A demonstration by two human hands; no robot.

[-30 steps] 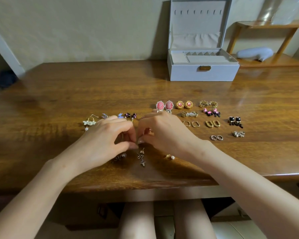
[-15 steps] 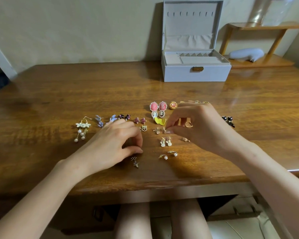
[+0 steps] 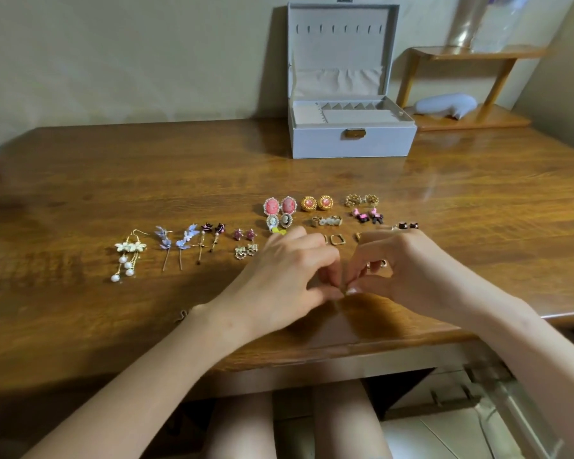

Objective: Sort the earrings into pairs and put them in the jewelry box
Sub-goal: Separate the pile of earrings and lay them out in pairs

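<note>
You are holding your left hand [image 3: 279, 279] and right hand [image 3: 408, 270] fingertip to fingertip at frame centre, fingers curled; what they are pinching, I cannot tell. The earrings [image 3: 271, 206] are lying paired across the middle, the jewelry box [image 3: 352, 144] standing open at upper centre

No text, label, brand, number or sign can be read anywhere in the view. A small dark tab [image 3: 344, 0] is seen on the top edge of the lid of the jewelry box [image 3: 352, 145], but anything printed on it is too small to be made out.
</note>
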